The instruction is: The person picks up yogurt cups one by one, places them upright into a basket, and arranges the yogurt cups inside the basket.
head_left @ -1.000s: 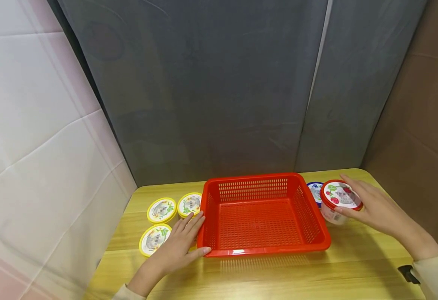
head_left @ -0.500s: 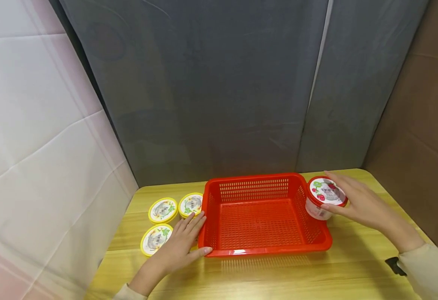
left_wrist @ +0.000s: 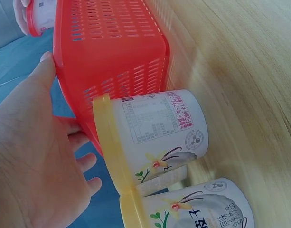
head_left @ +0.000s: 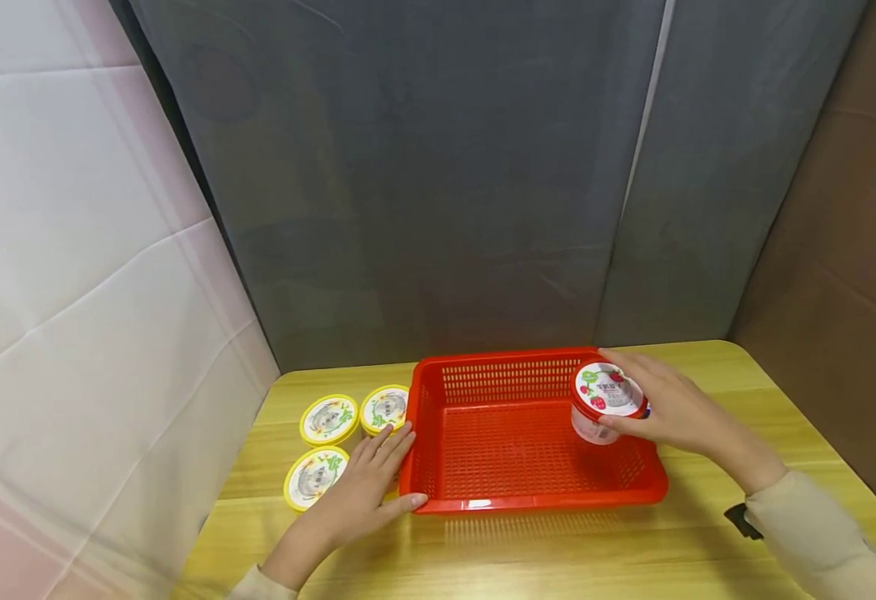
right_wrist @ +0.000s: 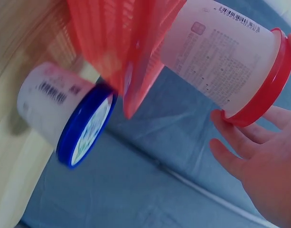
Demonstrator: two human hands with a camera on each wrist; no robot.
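My right hand (head_left: 666, 408) grips a tub with a red lid (head_left: 608, 390) and a strawberry print, held by the lid's rim over the right part of the red plastic basket (head_left: 513, 504). In the right wrist view the red-lidded tub (right_wrist: 216, 57) hangs above the basket's edge (right_wrist: 140, 52), thumb and fingers at the lid. My left hand (head_left: 366, 487) rests with extended fingers on the basket's left rim. Below that hand, in the left wrist view, a yellow-lidded tub (left_wrist: 154, 133) stands close against the basket wall (left_wrist: 112, 52).
More yellow-lidded tubs (head_left: 330, 418) stand on the wooden table (head_left: 528, 558) left of the basket. A blue-lidded tub (right_wrist: 64, 107) stands just outside the basket's right side. A grey cloth wall (head_left: 422, 183) rises behind the table.
My right hand has carried the red-lidded tub leftward from beside the basket to over its right part. My left hand has stayed on the left rim.
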